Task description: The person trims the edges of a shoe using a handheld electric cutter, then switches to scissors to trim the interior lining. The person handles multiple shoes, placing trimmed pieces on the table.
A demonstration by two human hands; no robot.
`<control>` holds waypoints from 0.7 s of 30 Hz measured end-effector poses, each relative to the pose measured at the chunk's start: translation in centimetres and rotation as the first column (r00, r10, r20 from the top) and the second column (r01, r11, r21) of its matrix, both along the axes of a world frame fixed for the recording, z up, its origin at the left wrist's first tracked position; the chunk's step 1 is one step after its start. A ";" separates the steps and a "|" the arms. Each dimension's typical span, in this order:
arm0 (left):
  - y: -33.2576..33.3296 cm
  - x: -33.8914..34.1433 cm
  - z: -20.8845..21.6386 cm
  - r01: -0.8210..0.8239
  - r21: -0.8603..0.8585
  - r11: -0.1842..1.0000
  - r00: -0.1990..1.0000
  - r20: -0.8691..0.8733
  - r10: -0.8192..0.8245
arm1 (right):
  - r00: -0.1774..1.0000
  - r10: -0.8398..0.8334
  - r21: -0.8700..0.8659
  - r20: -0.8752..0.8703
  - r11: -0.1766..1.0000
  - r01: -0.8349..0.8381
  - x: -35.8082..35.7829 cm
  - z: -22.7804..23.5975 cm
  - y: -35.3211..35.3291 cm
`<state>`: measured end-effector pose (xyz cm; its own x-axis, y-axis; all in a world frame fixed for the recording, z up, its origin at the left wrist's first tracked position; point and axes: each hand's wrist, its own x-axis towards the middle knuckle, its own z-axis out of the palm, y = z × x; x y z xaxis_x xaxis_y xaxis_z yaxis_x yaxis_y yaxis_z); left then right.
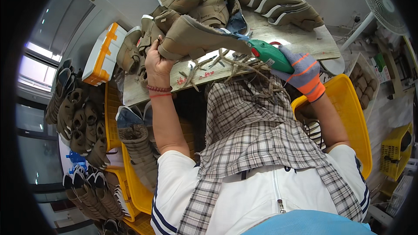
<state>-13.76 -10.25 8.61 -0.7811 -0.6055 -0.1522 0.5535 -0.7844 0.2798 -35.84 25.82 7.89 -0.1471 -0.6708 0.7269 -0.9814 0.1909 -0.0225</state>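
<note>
My bare left hand grips one end of a khaki shoe upper and holds it raised over the table, its other end pointing right. In my right hand, which wears a grey and orange glove, are green electric scissors with a red button. Their tip meets the right end of the upper; the exact contact is too small to make out. Thin brownish trimmed strips lie below on the table edge and spill onto my checked apron.
More khaki uppers are heaped at the back of the table, with a row at far right. Yellow crates stand left and right. An orange and white box is at left. A white fan stands far right.
</note>
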 end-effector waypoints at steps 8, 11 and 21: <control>0.5 -1.1 -1.1 0.121 0.013 0.993 0.992 -0.035 -0.121 | 0.989 0.108 -0.031 0.105 0.994 -0.106 0.4 0.4 0.2; 1.3 -1.5 -1.3 0.186 0.056 0.981 0.979 -0.093 -0.180 | 0.985 0.114 -0.028 0.129 0.993 -0.111 0.6 0.9 0.2; 5.6 -2.3 0.8 0.070 -0.020 0.997 0.996 -0.049 -0.071 | 0.948 0.247 -0.091 0.202 0.968 -0.233 0.4 1.8 -0.3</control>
